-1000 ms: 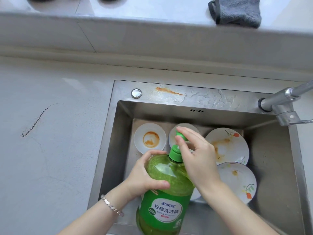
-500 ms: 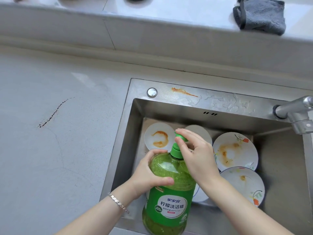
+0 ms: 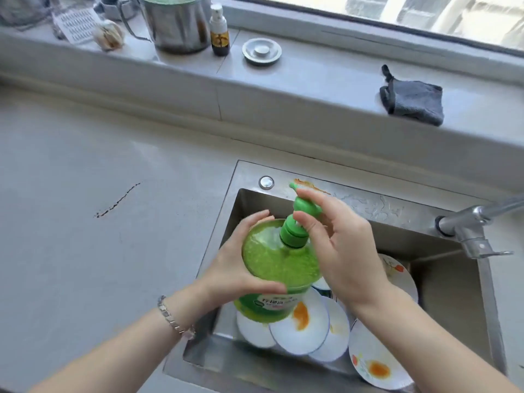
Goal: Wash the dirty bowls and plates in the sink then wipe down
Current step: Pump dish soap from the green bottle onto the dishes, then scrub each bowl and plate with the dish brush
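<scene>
So the green detergent bottle (image 3: 278, 265) is gripped by the left hand (image 3: 238, 268), thumb wrapped across the near side and fingers curled round the far shoulder, with a bracelet (image 3: 174, 319) worn on that wrist. The pump head (image 3: 304, 207) on top is pinched by the right hand (image 3: 343, 251): index finger laid over it, thumb tucked in against it, the other fingers left loosely spread. The bottle is held between both hands over the sink (image 3: 368, 205); whether its base is resting on anything can't be told. Just below the hands, dirty plates are piled overlapping in the basin: a stained plate (image 3: 300, 327) right under the bottle, a flowered plate (image 3: 374, 364) with an orange smear below the right wrist, and one more half hidden behind the right hand. The faucet (image 3: 470, 228) is seen off to the right of the right hand, and a grey cloth (image 3: 414, 102) is left on the ledge well beyond it. A steel pot (image 3: 178, 24) and a sink plug (image 3: 261, 51) are parked on the ledge far beyond the left hand.
</scene>
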The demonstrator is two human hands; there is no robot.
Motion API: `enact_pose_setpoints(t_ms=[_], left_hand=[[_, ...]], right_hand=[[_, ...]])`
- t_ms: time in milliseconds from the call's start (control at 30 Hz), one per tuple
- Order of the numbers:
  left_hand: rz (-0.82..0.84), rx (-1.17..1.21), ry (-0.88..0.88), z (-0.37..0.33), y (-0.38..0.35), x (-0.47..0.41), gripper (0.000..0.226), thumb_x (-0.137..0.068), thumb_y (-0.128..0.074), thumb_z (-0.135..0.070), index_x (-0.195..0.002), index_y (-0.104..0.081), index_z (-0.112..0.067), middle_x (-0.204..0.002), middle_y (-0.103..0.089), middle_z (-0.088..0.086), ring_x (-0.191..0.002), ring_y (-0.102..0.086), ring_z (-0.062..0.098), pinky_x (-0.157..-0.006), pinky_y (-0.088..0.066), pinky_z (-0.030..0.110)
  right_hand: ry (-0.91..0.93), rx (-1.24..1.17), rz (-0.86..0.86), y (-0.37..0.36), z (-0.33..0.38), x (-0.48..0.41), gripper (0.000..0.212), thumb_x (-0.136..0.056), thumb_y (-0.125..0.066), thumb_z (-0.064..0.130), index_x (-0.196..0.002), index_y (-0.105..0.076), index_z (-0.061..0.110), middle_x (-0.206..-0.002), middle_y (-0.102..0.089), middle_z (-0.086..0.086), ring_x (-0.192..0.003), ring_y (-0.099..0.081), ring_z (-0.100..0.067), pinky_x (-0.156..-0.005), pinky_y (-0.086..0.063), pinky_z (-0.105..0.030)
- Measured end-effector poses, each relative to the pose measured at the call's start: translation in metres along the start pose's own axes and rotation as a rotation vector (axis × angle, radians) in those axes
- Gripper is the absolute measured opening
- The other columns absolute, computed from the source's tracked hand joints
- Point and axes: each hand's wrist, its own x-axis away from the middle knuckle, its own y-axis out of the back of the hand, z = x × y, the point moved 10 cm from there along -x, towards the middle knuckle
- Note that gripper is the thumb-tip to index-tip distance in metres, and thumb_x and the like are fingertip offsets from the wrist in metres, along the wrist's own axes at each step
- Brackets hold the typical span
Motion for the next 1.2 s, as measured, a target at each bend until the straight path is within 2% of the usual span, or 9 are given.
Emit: enact_pose_setpoints(t_ms=[100, 233, 333, 500, 733, 833, 900, 1033, 1200], left_hand=[[-0.097, -0.043, 0.081, -0.008, 0.033, -0.009, 0.088, -0.062, -0.086, -0.023, -0.129, -0.03, -0.039, -0.119, -0.044, -0.031, -0.111, -0.047, -0.011, -0.092, -0.038, 0.007], [-0.124, -0.351, 0.242, -0.005, 0.067, -0.022, 0.034, -0.09, -0.059, -0.031, -0.121, -0.055, -0.018, -0.116, -0.058, -0.012, -0.109, -0.056, 0.008, -0.081, -0.038, 0.017], [0.008, -0.411, 0.321, 0.003, 0.065, -0.025, 0.031, -0.092, -0.053, -0.031, -0.118, -0.059, -0.016, -0.108, -0.062, -0.004, -0.095, -0.058, 0.011, -0.079, -0.042, 0.02], [0.066, -0.46, 0.311, -0.004, 0.068, -0.033, 0.031, -0.093, -0.05, -0.034, -0.119, -0.056, -0.018, -0.11, -0.061, -0.003, -0.098, -0.057, 0.012, -0.079, -0.042, 0.02], [0.056, -0.494, 0.277, -0.013, 0.065, -0.037, 0.025, -0.093, -0.051, -0.03, -0.114, -0.057, -0.018, -0.103, -0.06, -0.003, -0.09, -0.056, 0.009, -0.064, -0.04, 0.012], [0.119, -0.568, 0.234, -0.022, 0.045, -0.037, 0.018, -0.093, -0.05, -0.031, -0.107, -0.057, -0.023, -0.094, -0.059, -0.007, -0.076, -0.055, 0.004, -0.058, -0.041, 0.011], [0.213, -0.647, 0.22, -0.032, 0.02, -0.036, 0.014, -0.093, -0.05, -0.034, -0.103, -0.056, -0.026, -0.09, -0.059, -0.012, -0.071, -0.054, 0.0, -0.057, -0.041, 0.011], [0.305, -0.84, 0.13, -0.083, -0.03, -0.047, 0.011, -0.09, -0.051, -0.038, -0.096, -0.054, -0.03, -0.097, -0.062, -0.009, -0.084, -0.06, 0.008, -0.081, -0.05, 0.022], [0.282, -0.898, -0.137, -0.214, -0.115, -0.068, 0.015, -0.09, -0.052, -0.032, -0.097, -0.062, -0.023, -0.092, -0.063, -0.006, -0.082, -0.059, 0.009, -0.077, -0.046, 0.02]], right_hand=[[0.124, 0.014, -0.072, -0.004, 0.026, -0.03, 0.034, -0.087, -0.055, 0.017, -0.117, -0.061, 0.005, -0.104, -0.057, 0.007, -0.1, -0.056, -0.011, -0.089, -0.049, -0.03], [0.23, 0.028, -0.203, -0.007, 0.046, -0.076, 0.034, -0.086, -0.055, 0.01, -0.117, -0.06, -0.003, -0.107, -0.063, -0.007, -0.103, -0.06, -0.024, -0.09, -0.05, -0.039], [0.235, 0.056, -0.208, -0.019, 0.049, -0.109, 0.034, -0.085, -0.053, 0.01, -0.116, -0.06, -0.004, -0.107, -0.065, -0.017, -0.102, -0.061, -0.03, -0.089, -0.049, -0.033], [0.117, 0.106, -0.019, -0.054, 0.036, -0.158, 0.033, -0.092, -0.052, 0.003, -0.125, -0.056, 0.005, -0.121, -0.059, -0.013, -0.115, -0.053, -0.024, -0.095, -0.036, -0.014], [-0.014, 0.222, 0.212, -0.068, 0.032, -0.17, 0.045, -0.095, -0.045, 0.012, -0.138, -0.041, 0.025, -0.133, -0.048, -0.008, -0.118, -0.048, -0.024, -0.098, -0.037, -0.032], [-0.007, 0.391, 0.22, -0.038, 0.02, -0.14, 0.044, -0.093, -0.042, 0.01, -0.135, -0.043, 0.023, -0.119, -0.059, -0.011, -0.107, -0.055, -0.029, -0.089, -0.046, -0.04], [-0.071, 0.555, 0.322, -0.011, 0.0, -0.114, 0.038, -0.093, -0.042, 0.015, -0.13, -0.049, 0.022, -0.117, -0.062, -0.007, -0.107, -0.057, -0.027, -0.085, -0.047, -0.035], [-0.241, 0.775, 0.513, 0.084, -0.018, -0.071, 0.029, -0.093, -0.048, 0.026, -0.12, -0.058, 0.02, -0.121, -0.06, -0.001, -0.111, -0.055, -0.022, -0.088, -0.045, -0.033], [-0.302, 0.826, 0.256, 0.264, 0.028, -0.035, 0.028, -0.092, -0.05, 0.029, -0.115, -0.062, 0.017, -0.119, -0.061, -0.003, -0.108, -0.056, -0.022, -0.092, -0.045, -0.03]])
